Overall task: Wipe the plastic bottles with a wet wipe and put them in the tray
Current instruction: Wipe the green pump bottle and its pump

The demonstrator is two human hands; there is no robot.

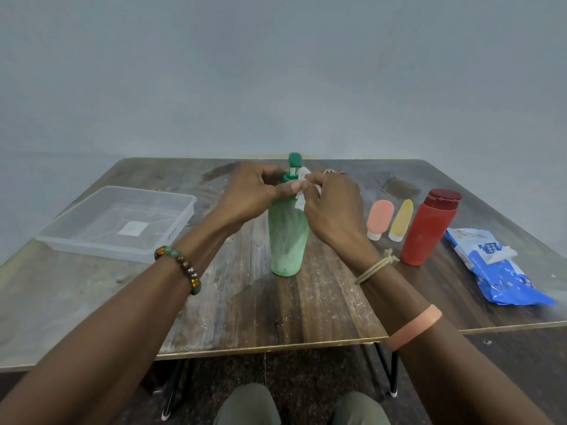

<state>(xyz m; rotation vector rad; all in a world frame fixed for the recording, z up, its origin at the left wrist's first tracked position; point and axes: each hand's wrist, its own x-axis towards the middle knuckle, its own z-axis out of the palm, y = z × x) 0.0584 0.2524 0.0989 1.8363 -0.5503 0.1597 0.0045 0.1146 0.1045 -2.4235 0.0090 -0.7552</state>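
Observation:
A pale green pump bottle (287, 240) with a dark green pump head stands upright at the middle of the wooden table. My left hand (248, 194) grips its neck from the left. My right hand (333, 204) pinches a white wet wipe (302, 191) against the neck and shoulder from the right. The clear plastic tray (76, 240) lies at the left with no bottle in it. A red bottle (428, 228), a small pink bottle (379, 219) and a small yellow bottle (400, 220) stand to the right.
A blue and white wet wipe pack (497, 268) lies at the far right, a wipe poking from its opening. The table's front edge (270, 348) runs just below my forearms. A plain wall stands behind the table.

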